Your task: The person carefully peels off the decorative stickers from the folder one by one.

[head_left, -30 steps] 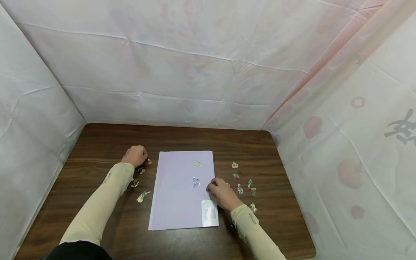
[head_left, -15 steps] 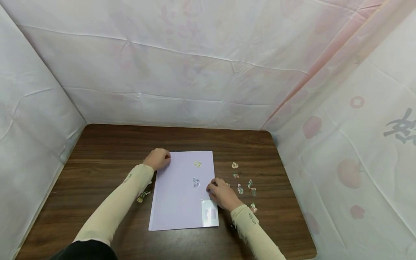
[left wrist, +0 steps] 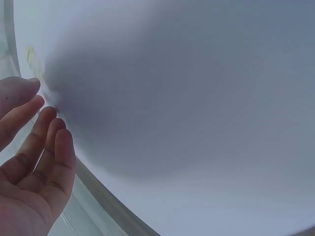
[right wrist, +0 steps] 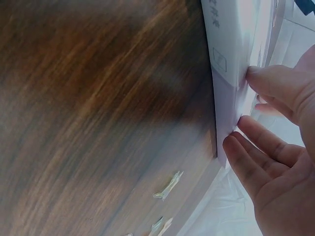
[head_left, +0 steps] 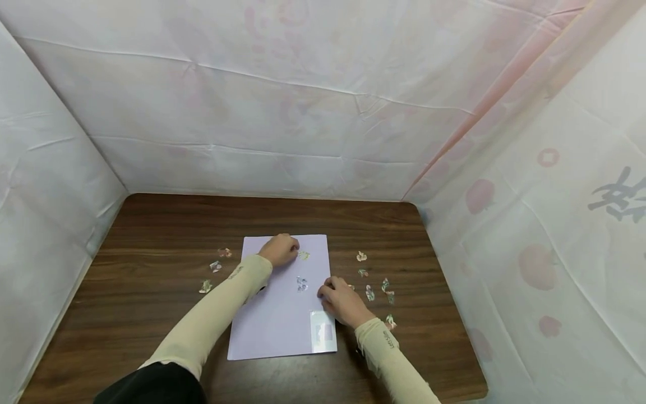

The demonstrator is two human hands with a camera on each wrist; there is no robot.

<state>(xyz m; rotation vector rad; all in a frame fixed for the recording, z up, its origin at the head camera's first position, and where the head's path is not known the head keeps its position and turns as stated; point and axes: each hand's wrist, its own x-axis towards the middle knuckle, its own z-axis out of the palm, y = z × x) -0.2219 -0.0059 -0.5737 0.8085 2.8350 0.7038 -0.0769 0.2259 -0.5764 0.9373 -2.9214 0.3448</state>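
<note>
A pale lilac file folder lies flat on the table, with a pale yellow ring-shaped sticker and a silvery sticker on its cover. My left hand is over the folder's upper part, fingertips beside the yellow sticker. In the left wrist view its fingers reach out loosely, thumb close to the index finger, and nothing shows between them. My right hand rests at the folder's right edge. In the right wrist view the thumb and fingertips touch along the folder's spine.
Several small cut-out stickers are scattered on the brown wooden table right of the folder. More stickers lie to its left. A clear label pocket is at the folder's lower right corner. White printed curtains surround the table.
My left hand has moved right, from the stickers left of the folder to the folder's upper part. The right hand stays at the folder's edge.
</note>
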